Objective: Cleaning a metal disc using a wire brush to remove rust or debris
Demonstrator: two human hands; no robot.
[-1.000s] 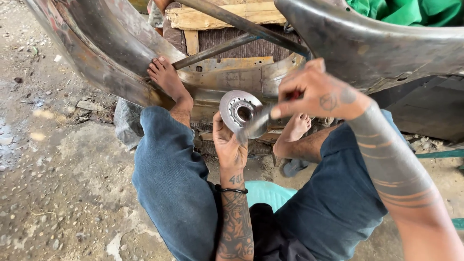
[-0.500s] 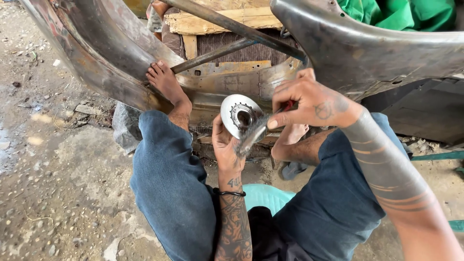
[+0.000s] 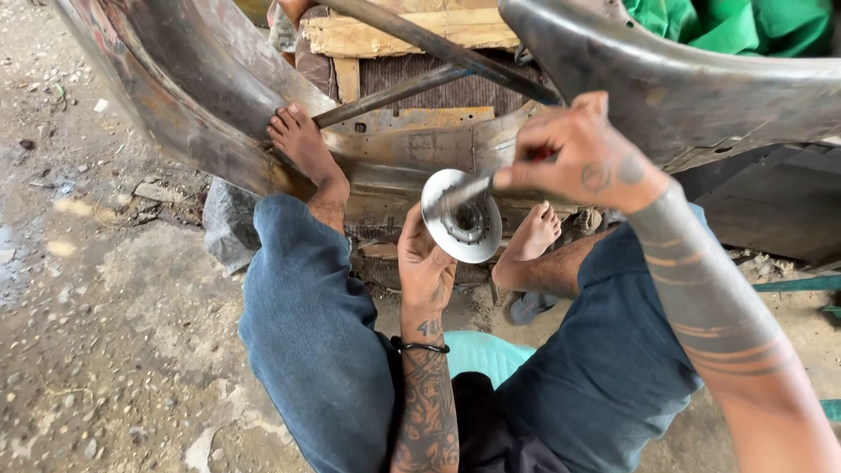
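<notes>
Left hand (image 3: 427,267) grips the round silver metal disc (image 3: 462,216) while right-hand fingers (image 3: 536,166) pinch a thin metal tool (image 3: 462,190) into its hub, so the job looks mid-way.

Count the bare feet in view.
2. One foot is braced against the curved metal panel at upper left. The other foot is lower, right of the metal disc, and may rest on a sandal.
</notes>
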